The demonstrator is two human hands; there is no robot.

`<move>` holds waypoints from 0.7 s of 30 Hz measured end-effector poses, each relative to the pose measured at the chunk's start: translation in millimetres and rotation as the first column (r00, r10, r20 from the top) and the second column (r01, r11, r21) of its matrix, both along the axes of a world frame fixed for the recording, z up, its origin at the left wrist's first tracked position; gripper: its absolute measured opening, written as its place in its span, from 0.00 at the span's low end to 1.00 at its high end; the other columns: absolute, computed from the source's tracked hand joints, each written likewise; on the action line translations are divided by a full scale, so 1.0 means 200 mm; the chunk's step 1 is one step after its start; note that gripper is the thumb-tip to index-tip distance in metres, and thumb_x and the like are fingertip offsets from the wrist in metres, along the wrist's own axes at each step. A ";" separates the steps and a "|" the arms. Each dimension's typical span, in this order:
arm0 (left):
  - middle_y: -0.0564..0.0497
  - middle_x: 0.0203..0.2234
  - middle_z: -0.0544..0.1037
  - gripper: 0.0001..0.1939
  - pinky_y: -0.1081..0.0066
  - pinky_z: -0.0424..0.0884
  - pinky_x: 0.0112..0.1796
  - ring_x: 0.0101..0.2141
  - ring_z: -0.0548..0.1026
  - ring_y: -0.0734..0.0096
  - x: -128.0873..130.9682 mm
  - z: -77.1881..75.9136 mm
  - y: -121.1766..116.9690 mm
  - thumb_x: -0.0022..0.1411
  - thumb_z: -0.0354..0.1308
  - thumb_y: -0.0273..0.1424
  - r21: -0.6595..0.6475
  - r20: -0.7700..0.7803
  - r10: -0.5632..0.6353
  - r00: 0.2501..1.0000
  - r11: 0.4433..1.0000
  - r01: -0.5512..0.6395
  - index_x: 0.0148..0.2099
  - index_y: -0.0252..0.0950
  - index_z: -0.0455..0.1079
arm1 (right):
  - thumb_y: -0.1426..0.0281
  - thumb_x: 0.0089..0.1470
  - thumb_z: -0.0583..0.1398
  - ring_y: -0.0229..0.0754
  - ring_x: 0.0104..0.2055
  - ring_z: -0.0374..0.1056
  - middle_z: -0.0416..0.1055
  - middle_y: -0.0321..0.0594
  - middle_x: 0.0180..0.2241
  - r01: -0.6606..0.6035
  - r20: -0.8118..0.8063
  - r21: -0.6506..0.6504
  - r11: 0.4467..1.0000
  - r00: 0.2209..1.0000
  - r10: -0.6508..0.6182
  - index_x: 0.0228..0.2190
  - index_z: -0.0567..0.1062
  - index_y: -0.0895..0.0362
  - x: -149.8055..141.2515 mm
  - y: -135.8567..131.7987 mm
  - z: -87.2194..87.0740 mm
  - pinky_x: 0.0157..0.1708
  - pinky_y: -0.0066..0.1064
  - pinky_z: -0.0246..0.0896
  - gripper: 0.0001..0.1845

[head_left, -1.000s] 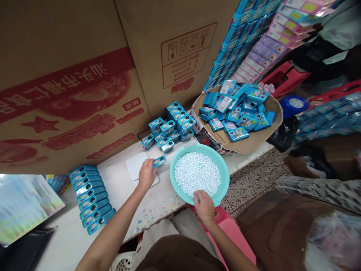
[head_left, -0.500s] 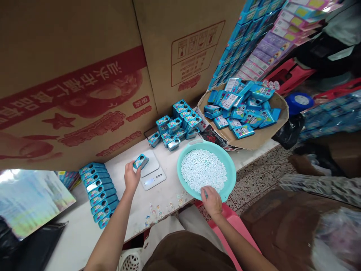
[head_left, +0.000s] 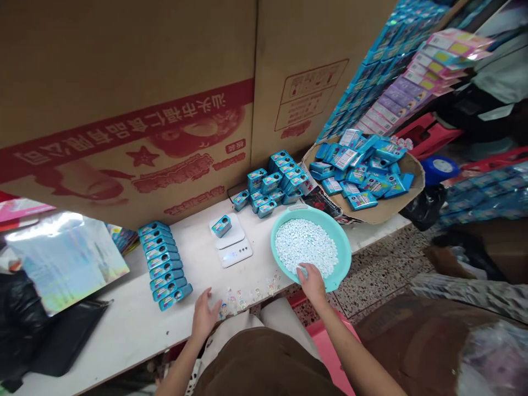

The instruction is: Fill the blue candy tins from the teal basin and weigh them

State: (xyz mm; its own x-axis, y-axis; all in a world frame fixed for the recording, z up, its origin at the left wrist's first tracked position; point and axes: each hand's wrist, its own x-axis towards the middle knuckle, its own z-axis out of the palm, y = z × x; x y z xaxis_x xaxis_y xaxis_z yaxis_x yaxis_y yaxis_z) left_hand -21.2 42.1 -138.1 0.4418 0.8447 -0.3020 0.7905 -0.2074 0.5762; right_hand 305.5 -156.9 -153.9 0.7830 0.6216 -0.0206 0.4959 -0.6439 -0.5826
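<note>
My left hand [head_left: 205, 317] is by the table's front edge, fingers apart and holding nothing. Over the near rim of the turquoise basin [head_left: 345, 256], my right hand [head_left: 312, 283] has its thumb and forefinger apart, with the fingertips at small white candy pellets [head_left: 307, 242]. I see nothing gripped in it. On the white digital scale [head_left: 235, 253] rests one small blue box [head_left: 221, 226] with a dark round opening. A row of similar blue boxes [head_left: 163, 257] lies left of the scale. More blue boxes [head_left: 271, 182] are grouped behind it, some stacked.
A cardboard tray [head_left: 385, 212] heaped with blue packs [head_left: 363, 170] stands behind the basin. Large cartons [head_left: 185, 137] wall off the table's [head_left: 127, 324] back. Shiny sheets [head_left: 70, 258] and a black bag [head_left: 68, 335] lie at left. A pink stool [head_left: 336, 346] is beside my legs.
My left hand has let go of the blue box on the scale and drawn back to the table's front edge. My right hand stays at the basin's near rim, its fingers more parted. The view has shifted left.
</note>
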 end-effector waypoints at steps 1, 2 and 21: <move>0.43 0.39 0.75 0.26 0.55 0.67 0.48 0.43 0.73 0.55 -0.06 -0.01 -0.06 0.52 0.52 0.45 -0.059 -0.022 0.011 1.000 0.998 -0.012 0.49 0.32 0.65 | 0.58 0.57 0.49 0.49 0.44 0.64 0.72 0.48 0.38 -0.011 0.000 -0.009 1.000 1.000 0.011 0.38 0.73 0.59 0.01 0.01 -0.02 0.46 0.41 0.58 0.21; 0.43 0.38 0.76 0.25 0.56 0.68 0.47 0.43 0.74 0.56 -0.11 -0.01 -0.10 0.52 0.52 0.44 -0.117 -0.049 0.025 0.998 0.993 -0.030 0.47 0.33 0.66 | 0.57 0.57 0.48 0.49 0.44 0.64 0.72 0.49 0.39 -0.025 0.003 -0.023 0.999 1.000 0.025 0.39 0.73 0.59 0.03 0.02 -0.04 0.46 0.41 0.58 0.22; 0.44 0.32 0.80 0.25 0.56 0.72 0.44 0.39 0.77 0.50 -0.33 0.17 -0.82 0.43 0.51 0.54 -0.147 -0.134 0.512 0.848 0.836 -0.528 0.32 0.40 0.70 | 0.53 0.59 0.43 0.45 0.31 0.65 0.66 0.41 0.26 -0.324 0.037 -0.169 0.931 0.942 0.334 0.24 0.66 0.54 0.14 0.19 -0.24 0.30 0.33 0.54 0.24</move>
